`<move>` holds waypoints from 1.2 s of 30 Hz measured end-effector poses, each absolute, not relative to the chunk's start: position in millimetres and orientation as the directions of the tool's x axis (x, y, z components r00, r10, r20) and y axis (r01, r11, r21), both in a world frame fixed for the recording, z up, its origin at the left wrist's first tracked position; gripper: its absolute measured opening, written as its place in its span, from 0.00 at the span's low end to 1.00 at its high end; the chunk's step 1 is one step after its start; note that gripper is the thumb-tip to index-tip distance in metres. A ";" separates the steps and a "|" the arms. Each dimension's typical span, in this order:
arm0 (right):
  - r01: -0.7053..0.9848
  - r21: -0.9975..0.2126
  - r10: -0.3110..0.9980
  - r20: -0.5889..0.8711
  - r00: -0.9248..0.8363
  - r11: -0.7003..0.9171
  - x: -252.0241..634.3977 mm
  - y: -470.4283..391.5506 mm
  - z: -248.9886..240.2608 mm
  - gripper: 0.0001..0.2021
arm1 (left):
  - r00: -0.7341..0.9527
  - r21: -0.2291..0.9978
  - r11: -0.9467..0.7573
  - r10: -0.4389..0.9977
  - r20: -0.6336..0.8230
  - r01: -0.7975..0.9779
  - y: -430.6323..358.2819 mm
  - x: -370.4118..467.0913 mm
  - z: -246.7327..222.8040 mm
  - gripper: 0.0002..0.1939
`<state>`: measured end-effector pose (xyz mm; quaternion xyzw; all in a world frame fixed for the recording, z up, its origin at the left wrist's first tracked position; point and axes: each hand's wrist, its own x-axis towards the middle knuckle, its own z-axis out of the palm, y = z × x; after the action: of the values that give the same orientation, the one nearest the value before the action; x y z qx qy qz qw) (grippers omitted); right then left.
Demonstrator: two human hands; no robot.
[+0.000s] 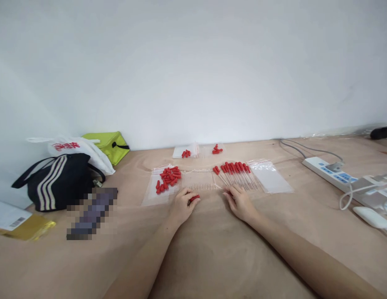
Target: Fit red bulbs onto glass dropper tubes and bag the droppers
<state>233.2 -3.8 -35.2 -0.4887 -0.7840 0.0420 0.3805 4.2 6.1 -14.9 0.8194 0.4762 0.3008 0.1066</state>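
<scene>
Red rubber bulb (194, 198) sits pinched in the left hand's (184, 204) curled fingers.

Random stuff parked around the table (208, 257)
A navy striped bag (60, 180), a white plastic bag (82, 151) and a lime-green bag (107, 145) are bunched together at the left, with a pixelated item (92, 214) and a gold packet (28, 227) left nearby; over on the right, a white power strip (330, 172) is loaded with plugs and cables.
</scene>
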 end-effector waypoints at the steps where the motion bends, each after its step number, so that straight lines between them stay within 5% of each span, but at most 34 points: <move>1: 0.712 -0.444 0.788 0.561 -0.254 0.545 234.0 -5.2 -34.7 0.11 | 0.361 0.462 -0.526 0.842 0.401 0.714 6.8 5.4 -15.9 0.05; 20: 0.584 -0.475 0.748 0.492 -0.445 0.659 218.7 -6.9 -20.2 0.11 | 0.458 0.526 -0.669 0.743 0.488 0.525 1.7 17.2 -13.7 0.07; 36: 0.583 -0.478 0.749 0.500 -0.434 0.657 221.6 -5.2 -21.0 0.09 | 0.435 0.546 -0.613 0.790 0.432 0.571 0.2 20.7 -10.2 0.09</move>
<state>221.6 -5.2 -21.0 -0.3970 -0.8386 0.1178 0.3538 20.7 0.2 -10.2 0.8316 0.4091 0.3392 0.1615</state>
